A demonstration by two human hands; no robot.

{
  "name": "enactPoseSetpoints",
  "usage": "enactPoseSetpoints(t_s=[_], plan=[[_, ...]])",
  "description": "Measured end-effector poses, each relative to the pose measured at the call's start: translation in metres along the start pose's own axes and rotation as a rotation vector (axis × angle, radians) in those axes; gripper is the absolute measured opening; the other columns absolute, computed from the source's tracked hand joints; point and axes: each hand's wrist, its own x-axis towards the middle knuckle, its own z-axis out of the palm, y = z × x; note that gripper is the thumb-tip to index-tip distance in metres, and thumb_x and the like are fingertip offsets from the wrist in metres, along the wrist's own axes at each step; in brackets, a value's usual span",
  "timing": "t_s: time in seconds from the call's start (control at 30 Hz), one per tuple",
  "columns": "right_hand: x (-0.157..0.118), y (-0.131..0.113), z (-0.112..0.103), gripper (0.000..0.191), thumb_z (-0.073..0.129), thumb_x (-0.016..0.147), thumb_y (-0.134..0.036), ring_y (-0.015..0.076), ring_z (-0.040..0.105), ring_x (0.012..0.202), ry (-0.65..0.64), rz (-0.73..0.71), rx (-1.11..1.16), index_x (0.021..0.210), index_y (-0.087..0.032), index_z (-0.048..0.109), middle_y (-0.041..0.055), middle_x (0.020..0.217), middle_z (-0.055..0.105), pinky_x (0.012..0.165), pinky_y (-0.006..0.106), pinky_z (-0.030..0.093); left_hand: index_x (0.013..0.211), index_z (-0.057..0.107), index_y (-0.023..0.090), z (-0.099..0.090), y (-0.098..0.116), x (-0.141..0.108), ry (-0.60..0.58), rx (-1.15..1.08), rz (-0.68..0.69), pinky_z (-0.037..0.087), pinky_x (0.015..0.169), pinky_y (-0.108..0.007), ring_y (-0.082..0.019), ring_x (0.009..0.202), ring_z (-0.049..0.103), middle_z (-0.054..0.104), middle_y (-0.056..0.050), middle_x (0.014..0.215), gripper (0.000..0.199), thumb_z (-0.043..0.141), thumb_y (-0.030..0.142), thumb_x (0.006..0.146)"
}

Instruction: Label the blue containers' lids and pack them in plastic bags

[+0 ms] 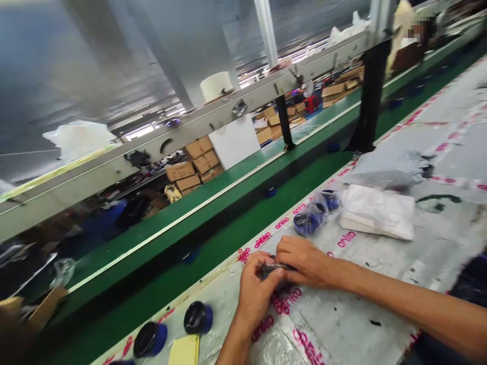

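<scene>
My left hand (256, 286) and my right hand (306, 261) meet over the plastic-covered table, fingers closed around a dark object (279, 266) between them. My fingers hide most of it, so its kind is not clear. Just beyond my right hand lie blue-and-black round pieces (310, 219) in clear plastic. To the left of my left hand, a blue round piece with a shiny black top (198, 318) rests on the table near another like it (150, 339). A yellow pad of paper (184, 350) lies beside them.
A green conveyor belt (228, 241) runs diagonally past the table, carrying small blue pieces (271, 191). A stack of white bags (376, 210) lies beyond my right arm. A black-wrapped post (371, 101) stands at the table's far edge. Cardboard boxes (198, 157) are piled behind.
</scene>
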Motion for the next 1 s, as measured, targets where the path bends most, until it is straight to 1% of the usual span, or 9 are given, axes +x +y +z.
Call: enactPoseSetpoints(t_s=[0.1, 0.23, 0.3, 0.47, 0.6, 0.73, 0.83, 0.93, 1.0], plan=[[0.001, 0.001, 0.000, 0.038, 0.040, 0.105, -0.034, 0.0195, 0.052, 0.078, -0.015, 0.004, -0.040, 0.083, -0.016, 0.065, 0.0071, 0.082, 0.063, 0.072, 0.032, 0.037, 0.119, 0.059, 0.021, -0.002, -0.005, -0.005, -0.011, 0.029, -0.006, 0.049, 0.094, -0.035, -0.023, 0.108, 0.061, 0.064, -0.008, 0.119, 0.057, 0.081, 0.021, 0.067], [0.007, -0.004, 0.002, 0.042, 0.037, 0.105, -0.037, 0.0200, 0.057, 0.072, -0.100, 0.040, -0.103, 0.085, -0.016, 0.067, 0.0075, 0.077, 0.066, 0.066, 0.031, 0.037, 0.111, 0.063, 0.023, -0.001, -0.008, -0.007, -0.001, 0.151, 0.023, 0.047, 0.095, -0.038, -0.024, 0.104, 0.061, 0.065, -0.004, 0.110, 0.051, 0.077, 0.009, 0.065], [0.010, -0.007, 0.002, 0.040, 0.039, 0.104, -0.039, 0.0208, 0.061, 0.072, -0.148, 0.097, -0.083, 0.088, -0.017, 0.068, 0.0073, 0.078, 0.069, 0.064, 0.031, 0.036, 0.117, 0.061, 0.025, 0.000, -0.007, -0.008, 0.019, 0.221, 0.062, 0.045, 0.099, -0.040, -0.024, 0.109, 0.058, 0.062, -0.004, 0.116, 0.057, 0.070, 0.002, 0.066], [0.023, 0.001, -0.002, 0.041, 0.044, 0.100, -0.053, 0.0207, 0.063, 0.068, -0.121, 0.470, 0.121, 0.092, -0.021, 0.070, 0.0034, 0.072, 0.070, 0.063, 0.029, 0.036, 0.137, 0.049, 0.031, 0.003, -0.009, -0.010, 0.005, 0.315, 0.137, 0.040, 0.107, -0.040, -0.024, 0.122, 0.051, 0.053, -0.004, 0.131, 0.082, 0.057, -0.005, 0.064], [0.036, 0.018, 0.005, 0.053, 0.037, 0.098, -0.057, 0.0211, 0.060, 0.066, 0.025, 0.769, 0.369, 0.078, -0.018, 0.068, 0.0048, 0.068, 0.066, 0.062, 0.030, 0.040, 0.131, 0.055, 0.027, 0.006, -0.009, -0.007, 0.017, 0.286, 0.125, 0.041, 0.105, -0.039, -0.024, 0.120, 0.052, 0.054, -0.006, 0.127, 0.070, 0.059, -0.002, 0.067], [0.041, 0.027, 0.012, 0.053, 0.032, 0.099, -0.050, 0.0230, 0.065, 0.074, 0.066, 0.892, 0.419, 0.082, -0.016, 0.069, 0.0077, 0.075, 0.070, 0.070, 0.032, 0.047, 0.105, 0.068, 0.024, 0.006, -0.009, 0.002, 0.028, 0.208, 0.108, 0.042, 0.100, -0.037, -0.023, 0.113, 0.055, 0.058, -0.005, 0.119, 0.035, 0.067, 0.009, 0.073], [0.030, 0.017, 0.002, 0.054, 0.030, 0.101, -0.053, 0.0250, 0.066, 0.090, 0.078, 0.838, 0.425, 0.096, -0.017, 0.070, 0.0098, 0.093, 0.073, 0.082, 0.036, 0.049, 0.086, 0.070, 0.021, 0.005, -0.008, 0.006, 0.080, 0.155, 0.064, 0.043, 0.096, -0.038, -0.024, 0.109, 0.058, 0.061, -0.007, 0.114, 0.006, 0.066, 0.021, 0.082], [0.008, 0.000, -0.012, 0.050, 0.043, 0.098, -0.056, 0.0278, 0.060, 0.114, 0.012, 0.522, 0.363, 0.128, -0.019, 0.059, 0.0135, 0.126, 0.065, 0.097, 0.043, 0.047, 0.076, 0.070, 0.020, 0.004, -0.008, 0.008, 0.130, 0.116, 0.032, 0.044, 0.091, -0.037, -0.024, 0.102, 0.060, 0.064, -0.007, 0.107, 0.011, 0.065, 0.025, 0.084], [-0.005, -0.009, -0.013, 0.067, 0.062, 0.088, -0.058, 0.0320, 0.053, 0.122, -0.050, 0.315, 0.225, 0.141, -0.020, 0.048, 0.0167, 0.137, 0.056, 0.101, 0.049, 0.045, 0.073, 0.070, 0.020, 0.005, -0.007, 0.009, 0.156, 0.101, 0.021, 0.045, 0.090, -0.037, -0.024, 0.100, 0.060, 0.066, -0.006, 0.103, 0.012, 0.067, 0.027, 0.082]])
